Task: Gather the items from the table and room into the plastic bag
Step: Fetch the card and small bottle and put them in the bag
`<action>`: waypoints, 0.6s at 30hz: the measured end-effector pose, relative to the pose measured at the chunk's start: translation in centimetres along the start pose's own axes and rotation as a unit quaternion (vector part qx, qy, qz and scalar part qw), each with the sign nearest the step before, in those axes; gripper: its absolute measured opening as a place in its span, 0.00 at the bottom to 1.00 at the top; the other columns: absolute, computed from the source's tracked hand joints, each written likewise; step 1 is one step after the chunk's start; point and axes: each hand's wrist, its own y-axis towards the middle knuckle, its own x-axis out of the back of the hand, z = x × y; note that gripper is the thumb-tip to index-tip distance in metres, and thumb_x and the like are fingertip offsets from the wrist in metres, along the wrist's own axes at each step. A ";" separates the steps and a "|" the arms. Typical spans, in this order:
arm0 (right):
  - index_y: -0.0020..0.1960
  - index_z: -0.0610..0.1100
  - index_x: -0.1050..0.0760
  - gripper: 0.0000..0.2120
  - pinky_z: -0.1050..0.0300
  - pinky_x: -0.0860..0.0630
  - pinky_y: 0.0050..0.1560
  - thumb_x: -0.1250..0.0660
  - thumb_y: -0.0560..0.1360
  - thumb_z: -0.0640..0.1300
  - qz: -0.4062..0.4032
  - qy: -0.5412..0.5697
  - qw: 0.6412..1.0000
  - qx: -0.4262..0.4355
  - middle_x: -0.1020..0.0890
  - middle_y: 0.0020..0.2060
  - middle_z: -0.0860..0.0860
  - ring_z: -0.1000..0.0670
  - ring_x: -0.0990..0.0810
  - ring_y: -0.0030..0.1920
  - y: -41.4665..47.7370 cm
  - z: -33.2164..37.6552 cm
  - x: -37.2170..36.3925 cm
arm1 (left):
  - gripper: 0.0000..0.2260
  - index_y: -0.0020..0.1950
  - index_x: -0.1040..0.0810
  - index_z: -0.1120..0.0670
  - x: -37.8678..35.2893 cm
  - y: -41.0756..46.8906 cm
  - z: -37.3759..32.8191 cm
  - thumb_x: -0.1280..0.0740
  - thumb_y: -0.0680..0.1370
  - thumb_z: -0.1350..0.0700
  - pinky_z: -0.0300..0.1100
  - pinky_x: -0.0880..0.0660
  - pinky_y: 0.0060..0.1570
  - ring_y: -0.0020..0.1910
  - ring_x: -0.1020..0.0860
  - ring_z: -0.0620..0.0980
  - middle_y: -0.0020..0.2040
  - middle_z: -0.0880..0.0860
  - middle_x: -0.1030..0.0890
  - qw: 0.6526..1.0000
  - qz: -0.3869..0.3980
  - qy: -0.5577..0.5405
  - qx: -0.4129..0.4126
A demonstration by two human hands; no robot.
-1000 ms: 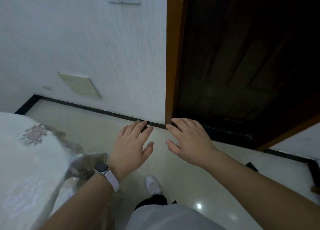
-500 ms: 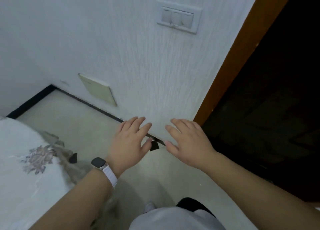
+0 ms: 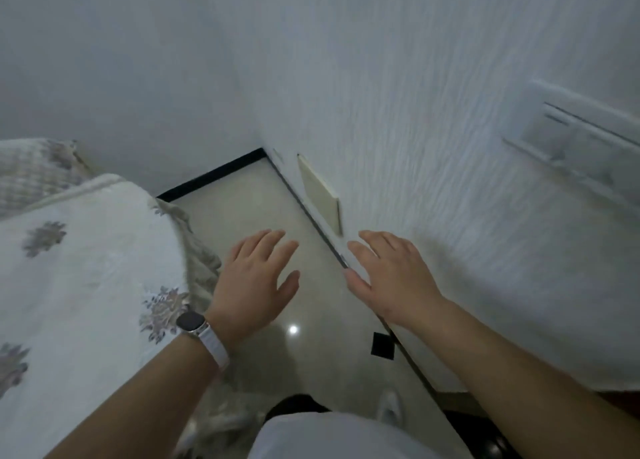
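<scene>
No brand, label or readable writing shows anywhere in view. The plastic bag and the items to gather cannot be seen here, so their position, direction and long axis cannot be told.

Both hands are held out in front of the body, palms down, empty. The left hand (image 3: 258,285) has its fingers loosely spread and extended, thumb out to the inner side, touching nothing. A smartwatch (image 3: 191,322) with a dark face and a white strap sits on the left wrist. The right hand (image 3: 389,278) is likewise flat with fingers apart and holds nothing; it hangs over the line where wall and floor meet.

Below and between the hands lies a glossy pale tiled floor (image 3: 249,209) with a bright light reflection just behind the left hand. A small black square (image 3: 382,345) lies on the floor near the right wrist, beside the dark skirting. To the left of the left hand is a bed with a white floral-patterned bedspread (image 3: 79,275). Beyond the right hand stands a white textured wall (image 3: 415,112) with a cream rectangular panel (image 3: 320,194) set low, just ahead of the right fingertips, and a blurred white switch plate (image 3: 585,140) far out to the right. A white shoe (image 3: 389,406) shows behind the right forearm.
</scene>
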 end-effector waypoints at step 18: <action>0.62 0.44 0.23 0.23 0.45 0.26 0.58 0.41 0.76 0.57 0.078 -0.015 0.985 0.156 0.21 0.61 0.44 0.42 0.22 0.59 30.3 3.0 -8.8 | 0.22 0.65 0.23 0.52 -5.3 12.9 21.1 0.41 0.76 0.43 0.54 0.30 0.61 0.65 0.26 0.59 0.66 0.56 0.23 0.979 -0.009 -0.038 0.199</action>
